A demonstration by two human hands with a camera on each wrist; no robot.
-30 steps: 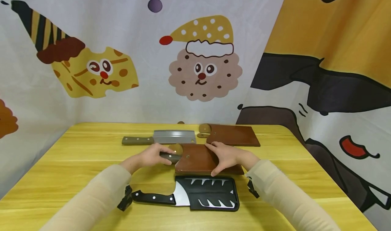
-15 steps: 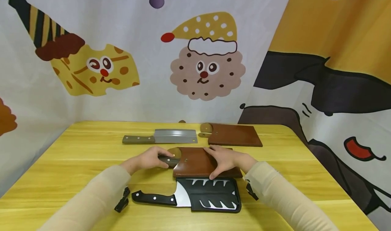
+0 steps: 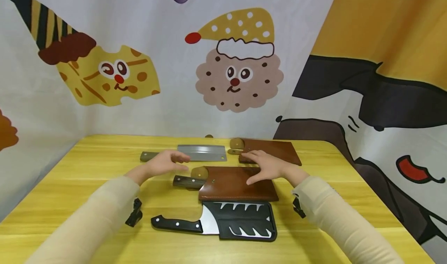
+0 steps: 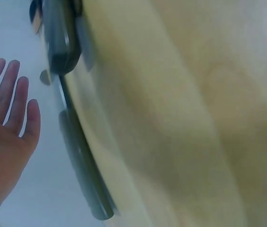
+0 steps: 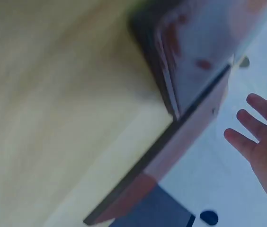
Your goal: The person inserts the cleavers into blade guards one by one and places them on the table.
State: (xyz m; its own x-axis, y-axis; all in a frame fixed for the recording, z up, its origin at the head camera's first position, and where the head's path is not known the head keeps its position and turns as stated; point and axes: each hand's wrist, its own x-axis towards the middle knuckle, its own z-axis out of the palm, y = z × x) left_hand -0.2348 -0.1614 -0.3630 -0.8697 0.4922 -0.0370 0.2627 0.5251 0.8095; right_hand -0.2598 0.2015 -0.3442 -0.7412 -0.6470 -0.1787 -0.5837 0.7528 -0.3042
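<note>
In the head view my left hand (image 3: 164, 164) is raised with nothing in its grip, its fingers relaxed. It is nearest to the dark handle (image 3: 185, 181) of a cleaver in a brown leather sheath (image 3: 227, 184). My right hand (image 3: 270, 166) hovers over the right part of that sheath, fingers spread and holding nothing. Both wrist views show the fingers apart from everything. Behind, a bare cleaver (image 3: 209, 153) lies flat, its handle partly covered by my left hand. A second brown sheath (image 3: 279, 149) lies at the back right, partly hidden by my right hand.
In front of the sheathed cleaver lies a black-handled knife (image 3: 178, 224) with its blade in a black plastic guard (image 3: 244, 221). Everything rests on a yellow wood-grain table (image 3: 101, 163). A printed cartoon curtain (image 3: 167, 113) hangs behind it.
My left hand has let go of the sheathed cleaver's handle and lifted up and left. The right hand has come off the sheath, moving up and right. The cleaver stays on the table.
</note>
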